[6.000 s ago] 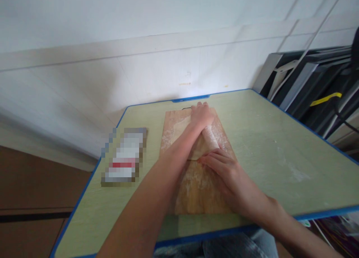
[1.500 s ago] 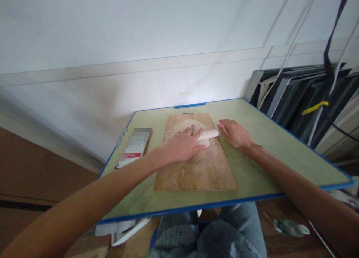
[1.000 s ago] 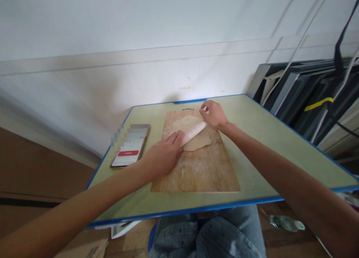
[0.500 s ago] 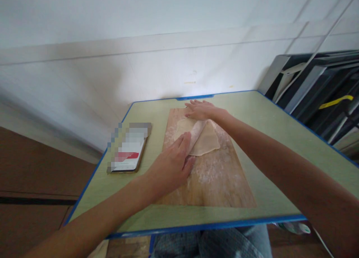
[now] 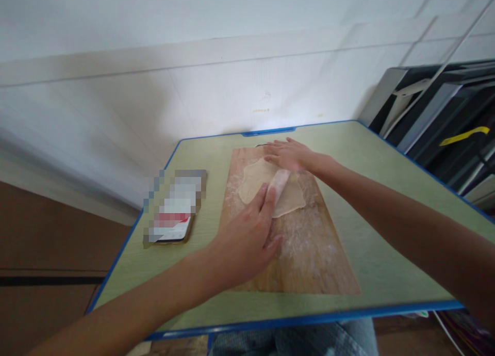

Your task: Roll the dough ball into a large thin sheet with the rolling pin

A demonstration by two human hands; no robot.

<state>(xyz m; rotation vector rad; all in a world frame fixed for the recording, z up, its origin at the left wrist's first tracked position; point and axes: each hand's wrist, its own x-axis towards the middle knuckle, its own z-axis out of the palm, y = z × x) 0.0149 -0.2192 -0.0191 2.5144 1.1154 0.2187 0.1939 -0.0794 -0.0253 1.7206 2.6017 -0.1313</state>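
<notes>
L hand [image 5: 251,232] lies over the near end of the rolling pin [image 5: 280,183], fingers straight & pointing away, thumb out to the side nr the board [image 5: 301,273]; it's flat-ish, unclenched. R hand [image 5: 288,154] is palm down over the pin's far end, fingers stretched out flat to the L, so a loose, uncurled hand too; can't tell how firmly either presses, as the undersides are hidden. Pin runs at a slant btwn the two hands, on top of the dough [image 5: 256,178], which is a thin, uneven-edged sheet on the far half of the wooden board. Flour [image 5: 309,237] is smeared on the board, esp. nr side & R of dough. Board sits approx. mid-table, w/ a small dark handle [image 5: 261,145] at its far end, partly behind R hand. Table [image 5: 390,216] is pale green w/ blue edging. Phone [image 5: 176,206] lies flat on it, L of board & apart from it, screen mostly pixelated. White wall [image 5: 216,98] behind; dark panels [image 5: 444,118] lean at far R, w/ a yellow strip [image 5: 464,136] in front. Jeans [image 5: 294,340] show below the nr edge.
</notes>
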